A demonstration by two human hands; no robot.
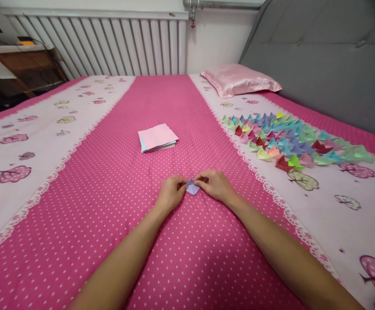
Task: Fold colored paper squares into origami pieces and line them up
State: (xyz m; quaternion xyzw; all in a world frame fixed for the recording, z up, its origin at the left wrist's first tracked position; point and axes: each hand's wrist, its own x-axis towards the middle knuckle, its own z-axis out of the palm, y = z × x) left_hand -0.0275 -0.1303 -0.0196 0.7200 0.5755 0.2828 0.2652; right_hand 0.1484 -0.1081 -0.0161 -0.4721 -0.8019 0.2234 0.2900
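A small folded piece of lilac paper lies on the pink dotted bedspread, pinched from both sides. My left hand grips its left edge with closed fingers. My right hand holds its right edge, fingers curled over it. Both hands rest on the bed near the middle of the view. A stack of coloured paper sheets, pink on top, lies a little farther away on the bedspread.
Many small folded paper pieces in several colours lie in rows on the right side of the bed. A pink satin pillow sits by the grey headboard. A white radiator lines the far wall.
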